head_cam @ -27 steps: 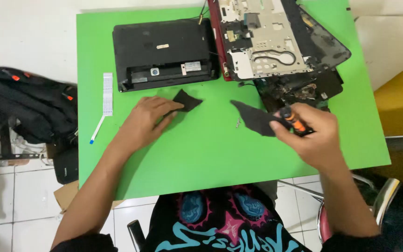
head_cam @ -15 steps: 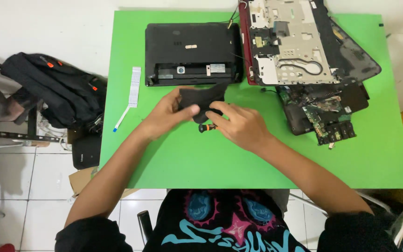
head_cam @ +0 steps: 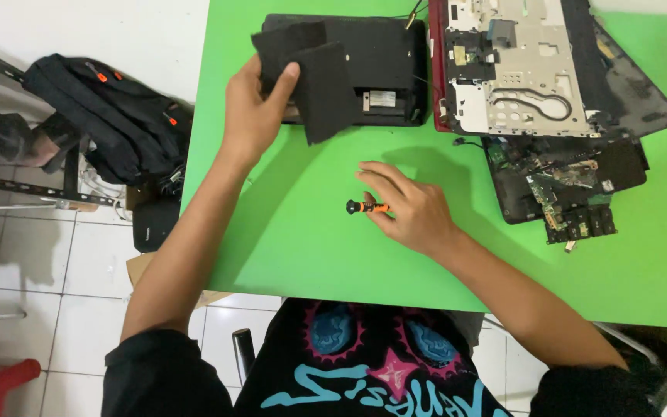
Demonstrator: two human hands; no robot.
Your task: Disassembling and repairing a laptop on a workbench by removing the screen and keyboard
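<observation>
My left hand [head_cam: 252,108] is raised over the table's far left part and grips two flat black sheets [head_cam: 314,73], thumb on top of them. The sheets overlap the black laptop base [head_cam: 391,66] behind them. My right hand [head_cam: 411,208] rests palm down on the green table [head_cam: 303,247], fingers laid over a small screwdriver with an orange handle [head_cam: 364,207], whose black tip sticks out to the left.
A stripped laptop chassis with a red edge [head_cam: 519,69] lies at the far right, a dark circuit board and cover [head_cam: 565,185] below it. A black backpack [head_cam: 110,116] sits on the tiled floor left of the table.
My left hand has lifted the black sheets up and to the far left. My right hand let go of them and now lies on the screwdriver on the table.
</observation>
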